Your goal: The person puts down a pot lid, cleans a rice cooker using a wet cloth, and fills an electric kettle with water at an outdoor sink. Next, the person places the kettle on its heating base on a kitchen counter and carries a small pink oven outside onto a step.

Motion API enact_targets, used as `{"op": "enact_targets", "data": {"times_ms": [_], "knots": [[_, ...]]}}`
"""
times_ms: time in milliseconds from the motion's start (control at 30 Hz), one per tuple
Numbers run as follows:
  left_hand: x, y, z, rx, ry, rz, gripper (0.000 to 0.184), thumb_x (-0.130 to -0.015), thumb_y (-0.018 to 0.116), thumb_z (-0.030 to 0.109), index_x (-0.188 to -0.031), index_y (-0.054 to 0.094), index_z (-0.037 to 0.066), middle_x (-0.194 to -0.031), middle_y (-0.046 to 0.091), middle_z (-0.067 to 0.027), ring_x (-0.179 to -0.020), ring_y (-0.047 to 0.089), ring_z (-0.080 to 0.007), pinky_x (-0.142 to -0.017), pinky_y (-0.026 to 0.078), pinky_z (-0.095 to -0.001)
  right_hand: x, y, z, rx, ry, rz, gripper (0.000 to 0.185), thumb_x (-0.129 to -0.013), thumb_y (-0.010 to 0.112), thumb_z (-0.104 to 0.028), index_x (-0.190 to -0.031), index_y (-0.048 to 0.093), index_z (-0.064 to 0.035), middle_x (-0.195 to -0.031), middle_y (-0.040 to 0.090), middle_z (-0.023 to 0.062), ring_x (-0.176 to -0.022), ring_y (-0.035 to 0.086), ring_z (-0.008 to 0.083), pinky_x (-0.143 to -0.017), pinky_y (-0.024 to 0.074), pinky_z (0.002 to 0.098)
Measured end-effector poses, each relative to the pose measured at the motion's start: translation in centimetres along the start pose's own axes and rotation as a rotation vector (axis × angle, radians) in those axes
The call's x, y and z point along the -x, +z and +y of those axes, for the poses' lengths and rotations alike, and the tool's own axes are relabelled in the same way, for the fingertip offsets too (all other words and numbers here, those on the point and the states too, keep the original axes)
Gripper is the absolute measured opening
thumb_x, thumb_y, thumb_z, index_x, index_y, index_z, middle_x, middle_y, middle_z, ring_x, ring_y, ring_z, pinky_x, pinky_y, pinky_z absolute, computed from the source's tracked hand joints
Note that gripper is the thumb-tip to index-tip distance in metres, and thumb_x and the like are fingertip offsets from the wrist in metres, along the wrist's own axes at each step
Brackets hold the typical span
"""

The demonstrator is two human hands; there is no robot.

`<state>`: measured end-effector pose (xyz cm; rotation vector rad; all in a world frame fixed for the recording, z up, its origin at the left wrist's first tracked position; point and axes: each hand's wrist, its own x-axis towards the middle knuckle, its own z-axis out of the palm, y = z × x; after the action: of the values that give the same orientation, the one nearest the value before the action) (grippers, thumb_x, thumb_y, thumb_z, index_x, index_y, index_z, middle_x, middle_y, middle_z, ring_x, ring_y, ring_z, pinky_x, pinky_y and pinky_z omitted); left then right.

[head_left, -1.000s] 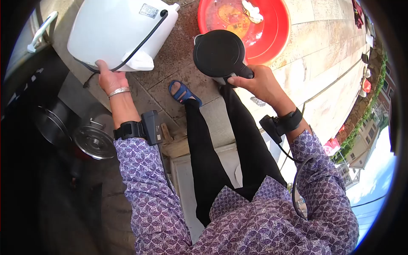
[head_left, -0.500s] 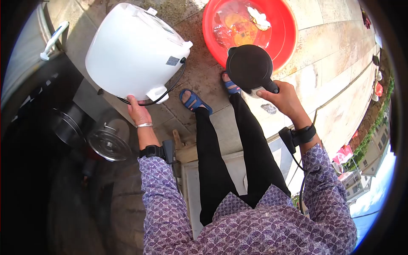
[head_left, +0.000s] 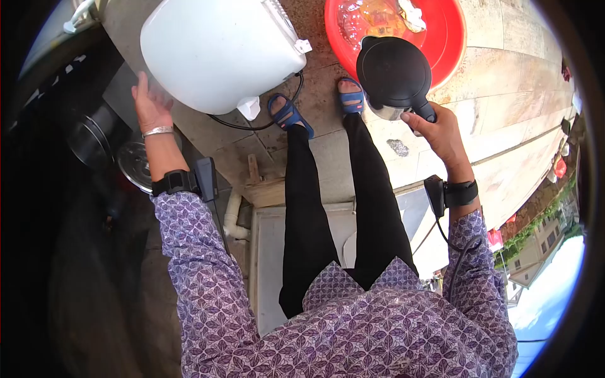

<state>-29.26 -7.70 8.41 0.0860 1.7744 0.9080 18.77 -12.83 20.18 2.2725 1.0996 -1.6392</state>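
Observation:
An electric kettle [head_left: 395,72] with a black lid hangs from my right hand [head_left: 441,131], whose fingers wrap round its black handle. It overlaps the near rim of a red basin [head_left: 450,53] in view. The basin holds water, something orange and yellow, and a white cloth [head_left: 413,16]. My left hand [head_left: 151,104] is open, fingers spread, just beside a big white rounded appliance [head_left: 217,57], perhaps a rice cooker. A black cord [head_left: 242,128] curves along the appliance's near side. Whether my left fingertips touch the white shell, I cannot tell.
Dark pots [head_left: 91,138] and a glass lid [head_left: 134,165] stand in shadow at left. My feet in blue sandals [head_left: 290,114] are on stone tiles [head_left: 529,69] between appliance and basin. A wooden piece [head_left: 268,192] and a white pipe [head_left: 233,217] lie nearer.
My left hand has let go of the black cord at the appliance's near side and moved left, opening. The kettle stays in my right hand. The whole view has shifted slightly.

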Motion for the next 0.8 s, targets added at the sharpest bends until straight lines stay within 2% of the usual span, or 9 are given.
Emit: {"op": "enact_targets", "data": {"times_ms": [33,67,133,233,333,467,533,667,800], "knots": [[-3.2,3.0,2.1,0.144,0.161,-0.178,0.086,-0.077,0.072,0.025,-0.139,0.017,-0.001,-0.131,0.041,-0.0177,-0.118,0.045,-0.0248,-0.096,0.037,-0.0386,-0.4,0.1,0.2,-0.003,-0.019,0.013,0.041,-0.074,0.074,-0.033,-0.084,0.063,0.0048,-0.063,0.054,0.0020,-0.059,0.048,0.0089,-0.055,0.0413,0.0257],[-6.3,5.1,3.7,-0.217,0.106,-0.207,0.063,-0.077,0.072,0.022,-0.124,0.042,-0.006,-0.114,0.056,-0.0162,-0.103,0.055,-0.0238,-0.088,0.042,-0.0369,-0.4,0.1,-0.2,-0.006,-0.033,0.021,0.041,-0.073,0.074,-0.034,-0.083,0.063,0.0047,-0.062,0.054,0.0016,-0.059,0.048,0.0086,-0.054,0.0408,0.0251],[-9.7,7.6,5.5,-0.091,0.041,-0.179,0.043,-0.076,0.072,0.016,-0.108,0.055,-0.007,-0.100,0.062,-0.0140,-0.089,0.061,-0.0239,-0.080,0.047,-0.0352,0.1,0.2,0.3,-0.009,-0.029,0.034,0.041,-0.073,0.074,-0.034,-0.083,0.063,0.0044,-0.061,0.053,0.0009,-0.058,0.047,0.0080,-0.052,0.0396,0.0240],[-8.7,10.5,7.1,-0.199,0.002,-0.147,0.039,-0.078,0.070,0.023,-0.104,0.058,-0.004,-0.102,0.063,-0.0145,-0.088,0.060,-0.0234,-0.082,0.046,-0.0333,0.1,0.4,1.0,-0.011,0.020,0.023,0.041,-0.072,0.075,-0.034,-0.083,0.063,0.0043,-0.062,0.054,0.0015,-0.058,0.047,0.0083,-0.052,0.0396,0.0244],[-6.1,10.6,5.7,-0.148,0.137,-0.060,0.040,-0.078,0.070,0.011,-0.109,0.054,-0.008,-0.100,0.062,-0.0150,-0.085,0.062,-0.0241,-0.077,0.048,-0.0353,0.4,0.1,0.8,-0.046,0.007,0.020,0.041,-0.072,0.074,-0.033,-0.080,0.062,0.0050,-0.063,0.053,0.0016,-0.058,0.046,0.0080,-0.051,0.0389,0.0246],[-0.8,9.2,2.1,0.018,0.157,0.029,0.031,-0.079,0.067,0.007,-0.106,0.055,-0.004,-0.102,0.062,-0.0136,-0.088,0.060,-0.0200,-0.079,0.047,-0.0321,0.9,-0.2,0.2,-0.051,0.041,0.015,0.039,-0.073,0.074,-0.031,-0.078,0.061,0.0052,-0.061,0.052,0.0018,-0.058,0.046,0.0091,-0.051,0.0392,0.0258],[0.4,6.3,-1.0,0.072,0.156,-0.164,0.028,-0.080,0.066,0.005,-0.106,0.055,-0.003,-0.103,0.062,-0.0112,-0.090,0.059,-0.0174,-0.081,0.046,-0.0303,1.2,-0.4,0.1,-0.022,0.027,0.023,0.038,-0.072,0.074,-0.031,-0.077,0.061,0.0051,-0.061,0.052,0.0019,-0.057,0.046,0.0091,-0.051,0.0391,0.0260],[4.5,3.0,-6.5,0.029,0.185,-0.208,0.031,-0.082,0.065,0.005,-0.110,0.054,0.000,-0.106,0.062,-0.0065,-0.093,0.057,-0.0139,-0.086,0.043,-0.0278,2.0,-0.8,-0.9,0.004,0.010,0.032,0.038,-0.072,0.074,-0.031,-0.075,0.060,0.0044,-0.059,0.051,0.0022,-0.057,0.045,0.0093,-0.051,0.0388,0.0263],[8.3,-0.1,-11.4,-0.138,0.031,-0.305,0.031,-0.081,0.065,0.003,-0.111,0.055,0.000,-0.103,0.063,-0.0044,-0.092,0.057,-0.0114,-0.085,0.044,-0.0263,2.9,-1.4,-2.0,0.013,0.009,0.039,0.038,-0.072,0.074,-0.031,-0.075,0.060,0.0040,-0.059,0.051,0.0019,-0.056,0.044,0.0095,-0.052,0.0387,0.0266]]}}
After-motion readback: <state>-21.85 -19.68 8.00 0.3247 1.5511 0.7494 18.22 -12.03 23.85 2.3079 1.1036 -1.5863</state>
